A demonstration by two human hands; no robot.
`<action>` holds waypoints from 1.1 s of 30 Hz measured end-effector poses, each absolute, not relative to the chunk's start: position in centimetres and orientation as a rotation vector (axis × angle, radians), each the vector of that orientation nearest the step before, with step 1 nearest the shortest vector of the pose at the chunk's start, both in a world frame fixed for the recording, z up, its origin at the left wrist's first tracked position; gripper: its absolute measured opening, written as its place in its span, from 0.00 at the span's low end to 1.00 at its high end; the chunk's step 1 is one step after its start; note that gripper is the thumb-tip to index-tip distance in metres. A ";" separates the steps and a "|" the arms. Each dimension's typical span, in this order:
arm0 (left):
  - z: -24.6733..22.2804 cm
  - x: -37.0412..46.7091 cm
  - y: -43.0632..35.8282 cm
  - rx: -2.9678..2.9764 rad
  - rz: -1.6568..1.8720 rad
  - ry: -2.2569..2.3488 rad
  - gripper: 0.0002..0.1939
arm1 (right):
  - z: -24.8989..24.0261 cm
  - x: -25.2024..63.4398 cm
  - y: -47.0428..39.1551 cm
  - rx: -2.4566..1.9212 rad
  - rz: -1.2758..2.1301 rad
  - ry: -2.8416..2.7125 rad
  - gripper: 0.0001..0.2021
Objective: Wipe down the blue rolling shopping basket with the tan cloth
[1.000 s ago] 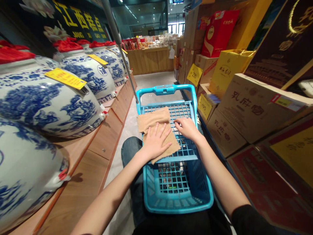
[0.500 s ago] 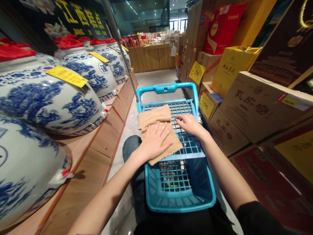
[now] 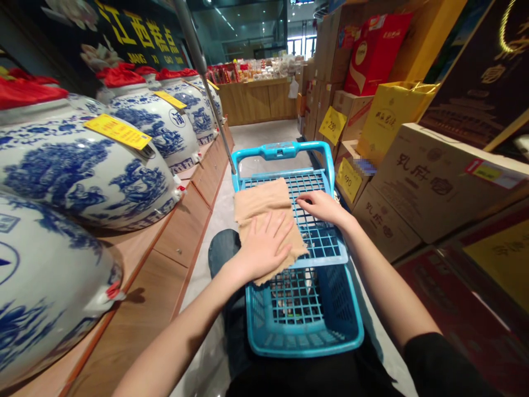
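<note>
One tan cloth [image 3: 262, 199] lies spread over the left part of the lattice panel [image 3: 330, 261], its far part in a wrinkled band and its ragged near corner reaching past the panel's near edge. Our left hand [image 3: 264, 246] rests flat on it, palm down. To wipe well, we judge, we should press evenly through palm and fingers, smooth the wrinkle, and work along the bars so that the fabric dips into the openings without snagging. Steadying the panel with our other hand should help, since it could shift under the pressure.

As for the grip, our left fingers are spread apart and clamp nothing; they simply cover the cloth. Our right hand [image 3: 321, 207] is at the panel's right side, apart from the cloth, with its fingers curled and thumb near them; we cannot tell whether it closes on a bar or only rests there.

Beyond the panel rises the blue handle [image 3: 297, 148], and nearer us opens the blue basket [image 3: 306, 351]. Patterned jars [image 3: 136, 149] line our left, and cardboard boxes [image 3: 430, 184] are stacked on our right.
</note>
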State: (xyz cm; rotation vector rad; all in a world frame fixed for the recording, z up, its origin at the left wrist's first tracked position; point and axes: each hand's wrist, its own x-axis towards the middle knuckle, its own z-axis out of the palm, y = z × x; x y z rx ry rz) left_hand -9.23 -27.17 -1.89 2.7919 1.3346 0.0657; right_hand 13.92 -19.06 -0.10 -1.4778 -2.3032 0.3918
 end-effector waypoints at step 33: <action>-4.8 -10.7 -28.6 2.886 0.135 1.361 0.31 | -2.5 13.4 -20.5 -1.584 0.254 -2.190 0.16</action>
